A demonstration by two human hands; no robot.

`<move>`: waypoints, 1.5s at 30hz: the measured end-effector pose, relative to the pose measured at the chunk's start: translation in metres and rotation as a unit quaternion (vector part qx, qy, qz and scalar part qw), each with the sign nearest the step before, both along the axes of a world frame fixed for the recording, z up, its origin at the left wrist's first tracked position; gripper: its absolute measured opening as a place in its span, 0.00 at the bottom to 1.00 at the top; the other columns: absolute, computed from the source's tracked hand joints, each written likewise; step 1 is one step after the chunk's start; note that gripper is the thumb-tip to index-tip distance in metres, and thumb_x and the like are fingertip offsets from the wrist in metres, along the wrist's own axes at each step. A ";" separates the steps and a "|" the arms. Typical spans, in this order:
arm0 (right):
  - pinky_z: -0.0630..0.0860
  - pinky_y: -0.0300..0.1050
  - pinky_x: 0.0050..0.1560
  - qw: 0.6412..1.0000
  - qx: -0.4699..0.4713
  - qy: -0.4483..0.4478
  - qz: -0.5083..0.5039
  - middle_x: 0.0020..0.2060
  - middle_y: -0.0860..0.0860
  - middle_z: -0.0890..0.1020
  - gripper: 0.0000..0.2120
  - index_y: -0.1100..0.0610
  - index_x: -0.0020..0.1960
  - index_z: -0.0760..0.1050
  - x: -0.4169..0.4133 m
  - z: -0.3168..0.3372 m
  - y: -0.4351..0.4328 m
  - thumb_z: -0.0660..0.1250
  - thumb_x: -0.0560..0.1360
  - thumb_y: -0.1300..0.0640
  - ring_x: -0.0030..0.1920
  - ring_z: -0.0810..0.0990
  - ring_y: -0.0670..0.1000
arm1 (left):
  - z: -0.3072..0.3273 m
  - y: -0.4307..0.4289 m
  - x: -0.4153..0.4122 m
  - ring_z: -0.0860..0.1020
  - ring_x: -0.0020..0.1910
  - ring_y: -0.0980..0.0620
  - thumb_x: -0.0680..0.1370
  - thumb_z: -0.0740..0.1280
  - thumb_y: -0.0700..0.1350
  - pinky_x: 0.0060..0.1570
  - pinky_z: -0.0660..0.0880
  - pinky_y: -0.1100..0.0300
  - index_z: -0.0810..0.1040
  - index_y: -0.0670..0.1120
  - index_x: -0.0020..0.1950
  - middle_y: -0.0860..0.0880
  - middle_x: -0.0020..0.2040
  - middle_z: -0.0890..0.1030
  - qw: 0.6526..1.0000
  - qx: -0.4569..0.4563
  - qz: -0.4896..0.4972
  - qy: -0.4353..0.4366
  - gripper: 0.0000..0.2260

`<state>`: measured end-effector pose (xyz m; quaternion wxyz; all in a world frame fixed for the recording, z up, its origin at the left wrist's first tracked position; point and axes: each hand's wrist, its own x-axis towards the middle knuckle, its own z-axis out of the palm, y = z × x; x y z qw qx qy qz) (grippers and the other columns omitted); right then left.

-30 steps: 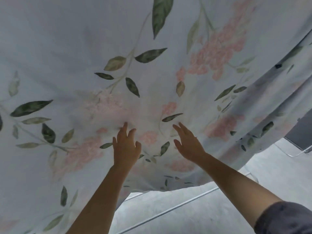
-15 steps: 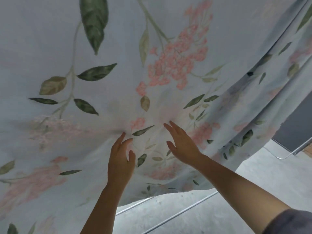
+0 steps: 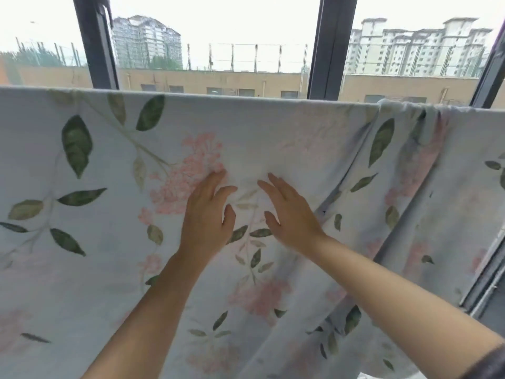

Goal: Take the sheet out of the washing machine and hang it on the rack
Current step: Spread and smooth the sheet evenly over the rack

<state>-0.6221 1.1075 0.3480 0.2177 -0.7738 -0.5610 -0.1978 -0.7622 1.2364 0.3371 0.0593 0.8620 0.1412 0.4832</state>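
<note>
The pale blue sheet (image 3: 287, 138), printed with green leaves and pink flowers, hangs over a horizontal bar that it hides along its top fold. It fills most of the view and is bunched into folds at the upper right. My left hand (image 3: 207, 214) lies flat against the cloth with fingers spread. My right hand (image 3: 292, 212) rests flat beside it, fingers apart. Neither hand grips the fabric. The washing machine is out of view.
Behind the sheet is a large window with dark frames (image 3: 332, 45), showing a low building and tall apartment blocks outside. A dark window frame and ledge (image 3: 489, 280) run down the right edge.
The view has tilted from looking up under the sheet to facing it level, so the window now shows. Both hands stay flat on the cloth and have slid upward.
</note>
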 end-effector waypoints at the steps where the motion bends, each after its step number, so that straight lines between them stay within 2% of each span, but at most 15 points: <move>1: 0.56 0.53 0.74 1.000 0.022 -0.012 -0.002 0.77 0.53 0.54 0.27 0.51 0.76 0.55 0.004 0.012 -0.005 0.58 0.79 0.57 0.76 0.52 0.55 | 0.014 -0.003 0.004 0.65 0.70 0.45 0.74 0.57 0.42 0.67 0.64 0.47 0.77 0.44 0.58 0.44 0.68 0.71 0.999 0.038 0.010 -0.008 0.15; 6: 0.62 0.56 0.67 0.971 0.210 -0.107 -0.030 0.67 0.56 0.70 0.22 0.56 0.65 0.68 0.031 0.071 -0.014 0.62 0.72 0.61 0.68 0.65 0.56 | 0.090 -0.013 0.021 0.69 0.65 0.44 0.72 0.60 0.40 0.63 0.61 0.47 0.78 0.44 0.52 0.44 0.62 0.75 0.976 0.188 0.094 -0.057 0.12; 9: 0.65 0.60 0.63 0.958 0.250 -0.140 -0.026 0.58 0.54 0.74 0.19 0.57 0.62 0.69 0.047 0.094 -0.011 0.61 0.71 0.62 0.60 0.68 0.54 | 0.130 -0.015 0.041 0.71 0.63 0.44 0.72 0.58 0.43 0.67 0.58 0.42 0.75 0.44 0.56 0.44 0.62 0.73 0.974 0.194 0.113 -0.017 0.14; 12: 0.67 0.55 0.58 0.944 0.281 -0.173 0.007 0.53 0.54 0.75 0.16 0.56 0.59 0.69 0.061 0.105 -0.008 0.62 0.71 0.63 0.55 0.71 0.54 | 0.156 -0.019 0.063 0.76 0.52 0.43 0.73 0.60 0.44 0.56 0.66 0.49 0.73 0.44 0.57 0.44 0.53 0.78 0.977 0.176 0.116 0.030 0.14; 17: 0.63 0.49 0.54 0.932 0.287 -0.219 -0.029 0.49 0.53 0.76 0.11 0.56 0.54 0.69 0.091 0.127 -0.020 0.62 0.72 0.60 0.51 0.71 0.52 | 0.174 -0.032 0.098 0.76 0.38 0.47 0.77 0.56 0.46 0.41 0.63 0.57 0.73 0.45 0.44 0.49 0.38 0.78 0.973 0.206 0.093 0.047 0.08; 19: 0.59 0.44 0.51 0.936 0.288 -0.192 -0.065 0.46 0.52 0.77 0.08 0.56 0.51 0.71 0.113 0.136 -0.035 0.56 0.75 0.56 0.47 0.74 0.52 | 0.177 -0.042 0.113 0.72 0.34 0.49 0.78 0.53 0.48 0.37 0.62 0.58 0.69 0.48 0.41 0.50 0.35 0.75 0.970 0.226 0.080 0.043 0.09; 22: 0.58 0.44 0.49 0.945 0.269 -0.158 -0.100 0.38 0.50 0.78 0.17 0.55 0.42 0.72 0.148 0.146 -0.060 0.48 0.77 0.50 0.41 0.75 0.53 | 0.180 -0.058 0.140 0.72 0.33 0.48 0.79 0.52 0.48 0.35 0.60 0.58 0.66 0.48 0.41 0.50 0.36 0.76 0.969 0.235 0.061 0.034 0.10; 25: 0.64 0.48 0.49 0.952 0.242 -0.142 -0.120 0.37 0.51 0.78 0.22 0.57 0.41 0.74 0.185 0.154 -0.085 0.46 0.77 0.46 0.41 0.76 0.54 | 0.181 -0.078 0.177 0.78 0.38 0.46 0.80 0.51 0.50 0.35 0.62 0.58 0.68 0.48 0.43 0.49 0.40 0.78 0.966 0.248 0.052 0.043 0.11; 27: 0.65 0.47 0.45 0.957 0.231 -0.136 -0.106 0.30 0.47 0.75 0.23 0.57 0.37 0.71 0.202 0.161 -0.098 0.45 0.76 0.44 0.35 0.74 0.55 | 0.182 -0.088 0.196 0.78 0.40 0.46 0.81 0.51 0.52 0.36 0.63 0.58 0.71 0.48 0.45 0.49 0.42 0.79 0.966 0.249 0.052 0.052 0.13; 30: 0.61 0.44 0.42 0.968 0.196 -0.138 -0.067 0.26 0.39 0.65 0.17 0.47 0.32 0.62 0.222 0.167 -0.119 0.46 0.76 0.44 0.32 0.68 0.49 | 0.182 -0.103 0.220 0.78 0.39 0.48 0.81 0.54 0.54 0.35 0.64 0.58 0.76 0.49 0.46 0.52 0.42 0.79 0.972 0.223 0.059 0.036 0.14; 34: 0.61 0.44 0.37 0.962 0.205 -0.177 -0.038 0.27 0.43 0.69 0.19 0.51 0.33 0.65 0.240 0.164 -0.124 0.47 0.77 0.44 0.30 0.69 0.50 | 0.181 -0.114 0.225 0.70 0.34 0.49 0.80 0.59 0.49 0.34 0.61 0.58 0.72 0.46 0.38 0.53 0.35 0.75 0.986 0.149 0.077 -0.014 0.13; 38: 0.68 0.43 0.31 0.939 0.255 -0.228 -0.014 0.26 0.49 0.74 0.18 0.55 0.33 0.69 0.252 0.154 -0.124 0.51 0.77 0.49 0.27 0.74 0.54 | 0.182 -0.119 0.222 0.72 0.33 0.45 0.80 0.59 0.43 0.34 0.63 0.58 0.72 0.42 0.38 0.46 0.35 0.76 0.986 0.104 0.107 -0.071 0.11; 42: 0.60 0.39 0.32 0.919 0.284 -0.268 -0.054 0.23 0.48 0.74 0.17 0.55 0.31 0.71 0.245 0.154 -0.119 0.54 0.76 0.52 0.23 0.71 0.52 | 0.193 -0.112 0.208 0.76 0.39 0.39 0.80 0.58 0.40 0.36 0.58 0.61 0.77 0.35 0.44 0.35 0.41 0.79 0.962 0.007 0.181 -0.204 0.12; 43: 0.60 0.40 0.32 0.920 0.284 -0.262 -0.055 0.24 0.48 0.74 0.17 0.55 0.31 0.71 0.244 0.154 -0.119 0.54 0.75 0.52 0.23 0.71 0.52 | 0.195 -0.112 0.206 0.77 0.42 0.38 0.81 0.57 0.41 0.37 0.58 0.61 0.77 0.34 0.47 0.34 0.44 0.80 0.956 -0.020 0.203 -0.212 0.13; 45: 0.66 0.42 0.32 0.925 0.291 -0.239 -0.037 0.24 0.49 0.74 0.16 0.55 0.31 0.71 0.242 0.152 -0.117 0.54 0.75 0.52 0.23 0.71 0.52 | 0.194 -0.115 0.203 0.77 0.48 0.37 0.81 0.55 0.43 0.41 0.65 0.55 0.77 0.36 0.50 0.35 0.48 0.80 0.951 -0.055 0.261 -0.157 0.14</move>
